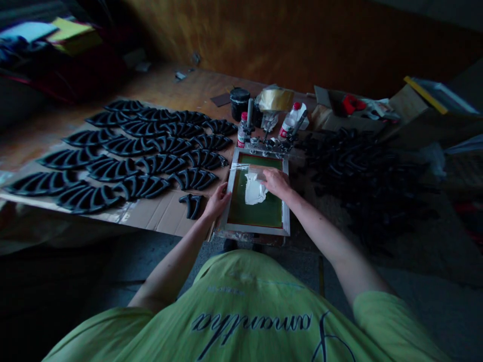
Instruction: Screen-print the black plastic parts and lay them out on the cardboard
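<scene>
A silk-screen frame (286, 216) with a greenish mesh lies in front of me at the table's edge. My left hand (220, 201) is closed on its left side rail. My right hand (276, 182) grips a squeegee (256, 172) over the upper part of the mesh. Thick white ink (254, 190) sits on the mesh just below the squeegee, close to my right fingers. Behind the frame stands a metal hinge clamp (266, 146). A small black handle-shaped part (191, 205) rests on the cardboard left of my left hand.
Rows of curved black parts (113, 168) cover the cardboard on the left. On the right lies a dark heap of similar parts (354, 176). Red-capped bottles (242, 129), a black tub (239, 103) and an open cardboard box (328, 108) stand behind.
</scene>
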Demonstrator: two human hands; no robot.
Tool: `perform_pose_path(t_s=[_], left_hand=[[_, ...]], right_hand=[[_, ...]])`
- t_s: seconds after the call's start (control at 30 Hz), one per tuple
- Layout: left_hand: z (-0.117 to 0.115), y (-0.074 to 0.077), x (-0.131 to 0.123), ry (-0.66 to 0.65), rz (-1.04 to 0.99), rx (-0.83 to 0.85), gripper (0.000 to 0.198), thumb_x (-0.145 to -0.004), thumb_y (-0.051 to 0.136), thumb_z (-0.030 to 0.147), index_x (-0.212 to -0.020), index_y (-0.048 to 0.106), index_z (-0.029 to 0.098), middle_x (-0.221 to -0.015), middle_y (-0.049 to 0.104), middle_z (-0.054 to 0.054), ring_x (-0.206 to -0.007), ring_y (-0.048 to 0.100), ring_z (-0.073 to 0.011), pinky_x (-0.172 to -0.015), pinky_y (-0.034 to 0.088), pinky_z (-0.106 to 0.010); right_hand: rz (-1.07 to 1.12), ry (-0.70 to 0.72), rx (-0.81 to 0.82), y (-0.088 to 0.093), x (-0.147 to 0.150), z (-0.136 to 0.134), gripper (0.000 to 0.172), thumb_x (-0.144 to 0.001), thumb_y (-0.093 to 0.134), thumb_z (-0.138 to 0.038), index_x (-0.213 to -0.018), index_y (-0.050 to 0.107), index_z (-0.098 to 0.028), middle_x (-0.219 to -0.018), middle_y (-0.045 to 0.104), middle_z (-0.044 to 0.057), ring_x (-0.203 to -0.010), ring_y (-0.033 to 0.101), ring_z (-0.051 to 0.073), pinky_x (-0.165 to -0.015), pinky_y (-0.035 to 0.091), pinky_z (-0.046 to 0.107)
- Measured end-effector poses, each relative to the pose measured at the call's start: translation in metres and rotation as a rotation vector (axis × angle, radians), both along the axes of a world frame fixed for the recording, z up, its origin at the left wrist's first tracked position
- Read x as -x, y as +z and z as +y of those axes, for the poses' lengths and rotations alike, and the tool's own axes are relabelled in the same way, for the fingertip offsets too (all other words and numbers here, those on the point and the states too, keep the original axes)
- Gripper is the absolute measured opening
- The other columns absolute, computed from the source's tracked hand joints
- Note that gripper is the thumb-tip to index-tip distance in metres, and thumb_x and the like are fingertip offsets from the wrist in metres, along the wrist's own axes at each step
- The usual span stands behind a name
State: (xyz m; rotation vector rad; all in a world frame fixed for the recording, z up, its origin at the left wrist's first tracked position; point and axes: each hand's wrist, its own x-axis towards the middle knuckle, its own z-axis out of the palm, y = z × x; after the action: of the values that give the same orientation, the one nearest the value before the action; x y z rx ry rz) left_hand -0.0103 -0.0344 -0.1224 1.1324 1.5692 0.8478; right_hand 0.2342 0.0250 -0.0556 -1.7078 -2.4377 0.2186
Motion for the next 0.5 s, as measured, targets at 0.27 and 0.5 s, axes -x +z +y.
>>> perform_pose_path(t_s=[0.27, 0.5], left_hand=[[0.002, -0.012, 0.003, -0.026, 0.027, -0.012, 0.056, -0.080, 0.070, 0.044, -0.130, 0.065, 0.020, -0.089, 0.073, -0.006, -0.078, 0.066, -0.0200, -0.069, 0.052, -0.028], [0.001, -0.007, 0.003, 0.007, -0.008, -0.001, 0.056, -0.077, 0.071, 0.044, -0.129, 0.065, 0.020, -0.084, 0.072, -0.004, -0.074, 0.066, -0.0193, -0.065, 0.051, -0.027]], right_hand=[[-0.086, 0.456, 0.120, 0.002, -0.022, -0.051, 0.026, -0.085, 0.053, -0.005, -0.098, 0.072, -0.018, -0.098, 0.072, 0.008, -0.096, 0.062, 0.022, -0.082, 0.044, 0.031], [-0.036, 0.271, 0.026, 0.000, -0.017, -0.044, 0.020, -0.087, 0.056, -0.011, -0.096, 0.072, -0.019, -0.098, 0.072, 0.008, -0.095, 0.062, 0.023, -0.081, 0.043, 0.032]])
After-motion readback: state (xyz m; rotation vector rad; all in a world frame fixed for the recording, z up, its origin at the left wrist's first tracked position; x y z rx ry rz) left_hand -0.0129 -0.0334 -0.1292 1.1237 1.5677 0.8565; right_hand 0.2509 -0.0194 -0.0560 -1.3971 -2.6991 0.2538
